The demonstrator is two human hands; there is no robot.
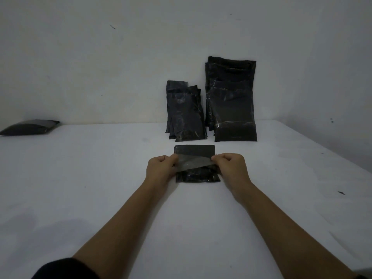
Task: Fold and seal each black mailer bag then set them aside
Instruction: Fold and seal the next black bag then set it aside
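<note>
At frame centre, on the white worktop, the left hand and right hand pinch with their fingers the grey flap of a small black plastic mailer bag; folding looks underway; next, press the flap flat to seal.

Lighting is dim and even, with a cool grey-blue cast and no visible source. Soft shadows lie on the white table near its front-left corner. Faint glints show on the glossy black mailer bags leaning against the wall at the table's far edge. The table's edges bow from wide-angle distortion. Dark areas lose detail; focus is soft overall, with fine noise.
</note>
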